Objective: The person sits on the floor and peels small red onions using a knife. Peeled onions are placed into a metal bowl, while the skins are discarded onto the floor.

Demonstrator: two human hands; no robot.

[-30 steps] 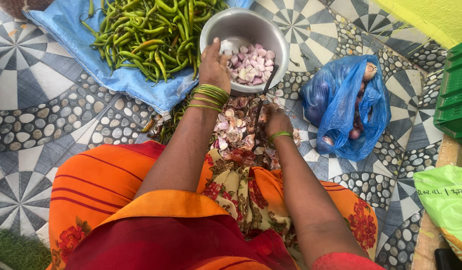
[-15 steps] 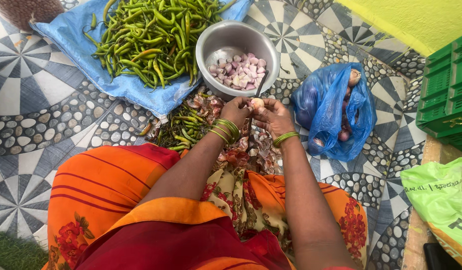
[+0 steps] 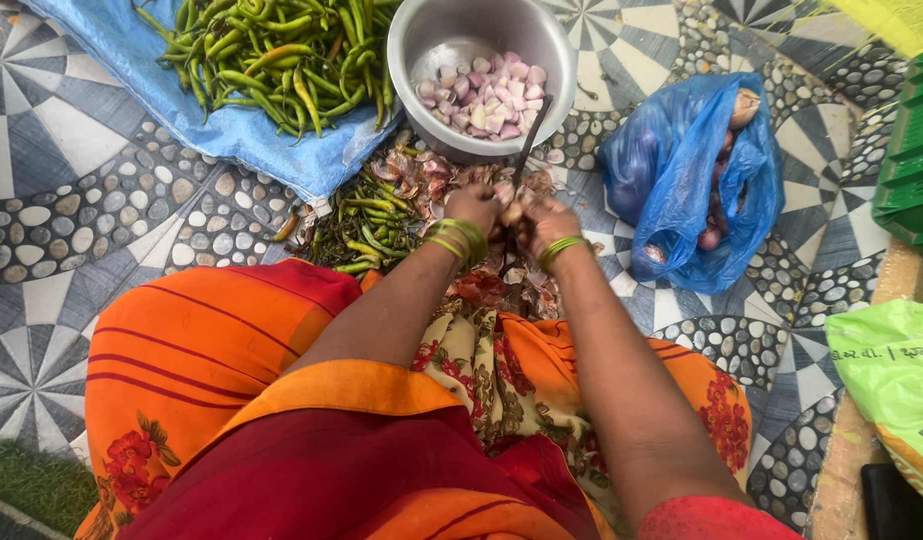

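My left hand (image 3: 471, 207) and my right hand (image 3: 549, 217) meet over my lap, both closed on a small pale onion (image 3: 512, 213). A thin dark blade (image 3: 530, 133) stands up just beyond the hands and leans toward the steel bowl (image 3: 413, 62). The bowl holds several peeled pink onions (image 3: 486, 95). Onion skins (image 3: 433, 172) lie on the floor between the bowl and my hands. Green and gold bangles ring both wrists.
Green chillies (image 3: 271, 50) are heaped on a blue sheet (image 3: 231, 140) at the far left, with trimmed chilli bits (image 3: 366, 222) nearer me. A blue plastic bag (image 3: 681, 190) of unpeeled onions lies at the right. A green crate (image 3: 916, 150) and a green sack (image 3: 891, 370) stand further right.
My left hand has drawn back from the bowl's rim to join my right hand. Both now grip an onion close to the blade.
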